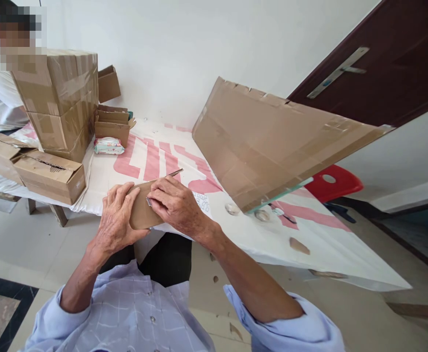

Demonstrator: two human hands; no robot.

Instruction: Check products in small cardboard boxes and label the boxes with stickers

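My left hand (117, 215) grips the left end of a small brown cardboard piece (142, 211), fingers over its top edge and thumb along the lower edge. The cardboard is held at the table's front edge, above my lap. My right hand (172, 203) is closed over the right part of the same cardboard. A small flat grey tool (148, 201) pokes out between its thumb and fingers, its tip against the cardboard face. Most of this tool is hidden, so its exact kind does not show. A thin cardboard edge sticks out beyond my right knuckles.
A large taped cardboard carton (272, 146) leans over the table's right side, near clear tape rolls (262, 215) and a cardboard scrap (299, 245). Left are stacked cartons (71, 98), a low box (51, 172) and a wipes packet (109, 145). A person (1, 93) sits behind them. A red chair (333, 183) stands right.
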